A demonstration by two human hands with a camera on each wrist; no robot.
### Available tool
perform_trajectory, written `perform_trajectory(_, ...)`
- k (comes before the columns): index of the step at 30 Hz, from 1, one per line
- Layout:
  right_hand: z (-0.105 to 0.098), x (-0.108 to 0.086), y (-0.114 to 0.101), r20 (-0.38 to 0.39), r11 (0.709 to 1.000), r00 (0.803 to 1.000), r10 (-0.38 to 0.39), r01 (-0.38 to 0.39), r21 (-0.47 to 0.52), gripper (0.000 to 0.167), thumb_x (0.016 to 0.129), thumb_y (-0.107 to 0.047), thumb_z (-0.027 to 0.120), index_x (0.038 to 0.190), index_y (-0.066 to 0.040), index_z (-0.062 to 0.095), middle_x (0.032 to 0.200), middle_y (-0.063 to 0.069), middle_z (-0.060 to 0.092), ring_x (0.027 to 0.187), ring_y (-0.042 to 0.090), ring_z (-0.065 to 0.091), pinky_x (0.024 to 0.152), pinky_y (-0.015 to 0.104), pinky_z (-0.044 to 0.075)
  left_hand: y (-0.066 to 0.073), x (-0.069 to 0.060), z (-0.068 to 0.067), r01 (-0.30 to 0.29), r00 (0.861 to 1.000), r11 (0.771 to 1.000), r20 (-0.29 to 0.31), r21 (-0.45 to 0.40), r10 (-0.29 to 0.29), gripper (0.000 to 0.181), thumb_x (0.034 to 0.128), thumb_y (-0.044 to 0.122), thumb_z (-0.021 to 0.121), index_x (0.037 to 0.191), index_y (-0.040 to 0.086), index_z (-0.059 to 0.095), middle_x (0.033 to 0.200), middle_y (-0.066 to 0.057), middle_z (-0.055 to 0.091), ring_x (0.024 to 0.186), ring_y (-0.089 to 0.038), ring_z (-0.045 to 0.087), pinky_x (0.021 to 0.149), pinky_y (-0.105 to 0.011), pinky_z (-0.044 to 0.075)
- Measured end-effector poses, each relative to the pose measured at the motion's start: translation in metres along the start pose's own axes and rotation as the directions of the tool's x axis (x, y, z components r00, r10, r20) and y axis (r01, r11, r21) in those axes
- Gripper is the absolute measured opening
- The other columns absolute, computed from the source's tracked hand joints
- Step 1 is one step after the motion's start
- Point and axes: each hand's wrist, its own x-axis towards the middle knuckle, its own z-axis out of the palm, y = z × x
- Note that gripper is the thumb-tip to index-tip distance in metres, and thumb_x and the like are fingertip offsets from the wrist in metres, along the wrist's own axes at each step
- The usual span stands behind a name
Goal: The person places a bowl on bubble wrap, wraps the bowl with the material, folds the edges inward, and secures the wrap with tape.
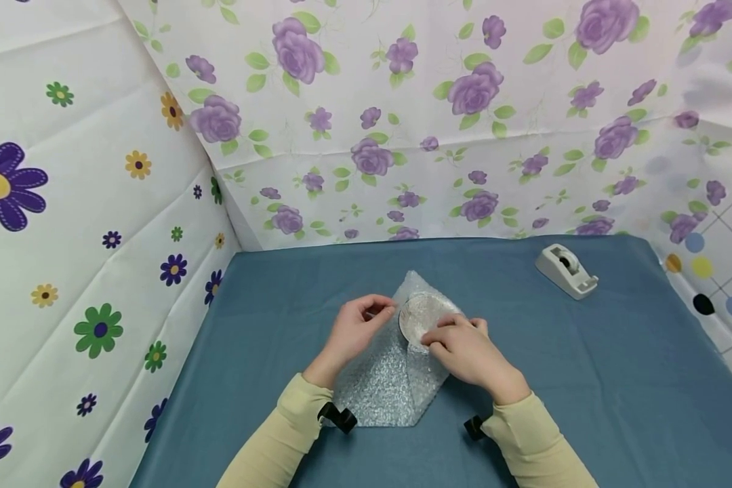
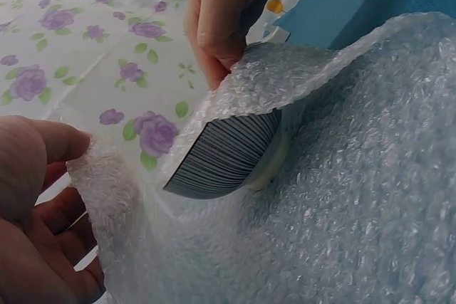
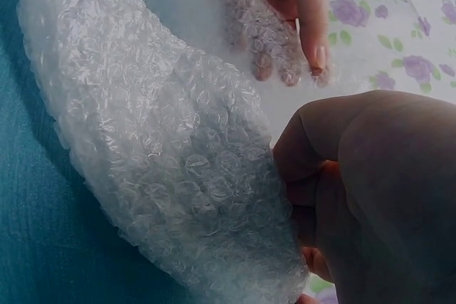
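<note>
A sheet of bubble wrap [image 1: 375,383] lies on the table with a round bowl [image 2: 228,156] on it. Dark stripes run around the bowl's outside, seen in the left wrist view. One flap of the wrap is folded over the bowl's mouth, so its inside is hidden. My right hand [image 1: 472,352] holds this flap at the bowl's near right side, fingers curled at the wrap's edge in the right wrist view. At the left of the bowl, my left hand [image 1: 360,327] pinches another edge of the wrap and lifts it off the table.
A white tape dispenser [image 1: 567,271] stands at the back right of the blue-covered table [image 1: 616,393]. Flowered cloth [image 1: 372,156] hangs behind the table, and more patterned cloth borders its left and right sides.
</note>
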Motion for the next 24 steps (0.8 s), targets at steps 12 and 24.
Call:
perform_trajectory(12,0.0,0.0,0.001,0.002,1.0,1.0,-0.008,0.008,0.0,0.032,0.111,-0.021,0.054,0.127,-0.025,0.081,0.127,-0.009,0.075,0.136,0.027,0.053,0.103,0.065,0.03,-0.006,0.0,0.007,-0.025,0.999,1.0,0.023,0.008,0.025,0.023,0.1077,0.026,0.07,0.12,0.009,0.079,0.104,0.001,0.076,0.089,-0.025,0.07,0.075,-0.033,0.056)
perform_trajectory(24,0.0,0.0,0.001,-0.008,0.999,0.999,-0.035,0.035,-0.008,0.03,0.111,-0.02,0.056,0.127,-0.024,0.081,0.127,-0.009,0.075,0.133,0.027,0.054,0.1,0.062,0.031,-0.006,0.001,0.013,-0.03,0.999,0.999,0.029,0.039,0.029,0.016,0.1075,0.024,0.07,0.116,0.015,0.08,0.101,0.005,0.077,0.087,-0.012,0.069,0.075,-0.033,0.057)
